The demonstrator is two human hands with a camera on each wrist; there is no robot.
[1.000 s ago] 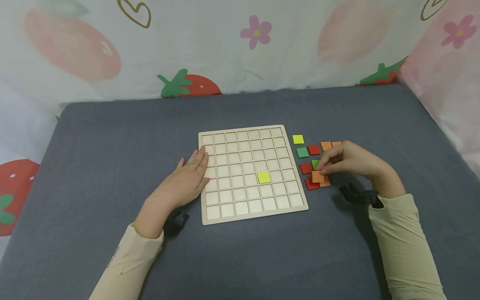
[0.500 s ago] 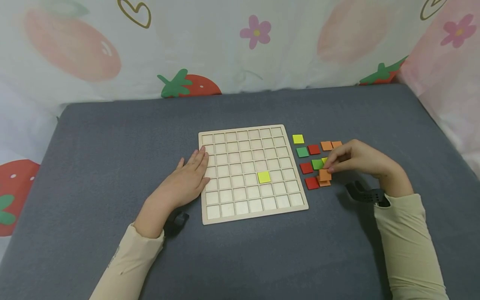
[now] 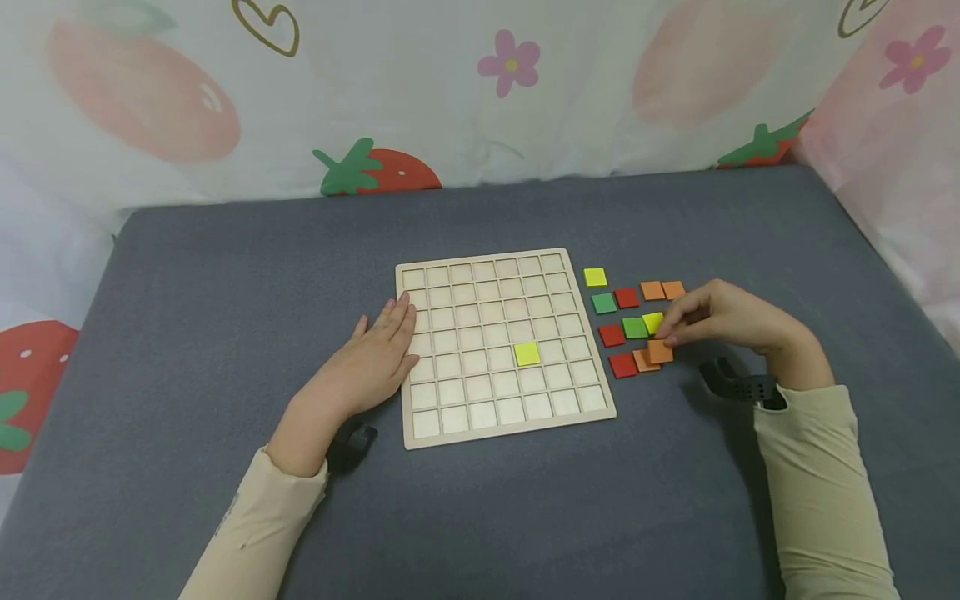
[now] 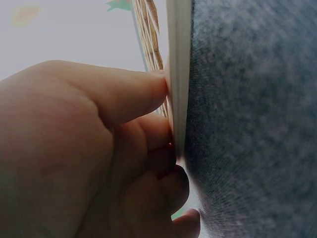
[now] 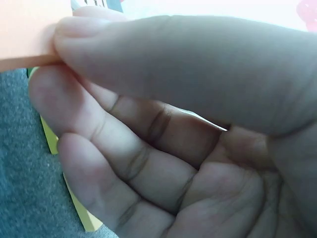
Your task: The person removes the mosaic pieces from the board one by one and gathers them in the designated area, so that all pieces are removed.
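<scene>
In the head view, my left hand (image 3: 369, 361) lies with straight fingers on the left edge of a wooden grid board (image 3: 510, 428). The left wrist view has the thumb and fingertips against the board's edge (image 4: 179, 74). One yellow tile (image 3: 527, 353) sits in a cell of the board. To the right of the board, my right hand (image 3: 727, 319) pinches an orange tile (image 3: 660, 352) between thumb and fingers; that orange tile (image 5: 25, 34) also shows in the right wrist view. It overlaps another orange tile (image 3: 644, 361) beneath it.
Several loose tiles lie right of the board: a yellow tile (image 3: 595, 277), a dark green tile (image 3: 603, 303), a red tile (image 3: 622, 365), a light green tile (image 3: 634, 327) and others. A grey cloth (image 3: 480, 517) covers the table. A patterned curtain (image 3: 585, 100) hangs behind.
My right hand has moved to the right with the orange tile, uncovering the light green tile, a yellow tile and more of the lower orange tile. The left hand has stayed in place.
</scene>
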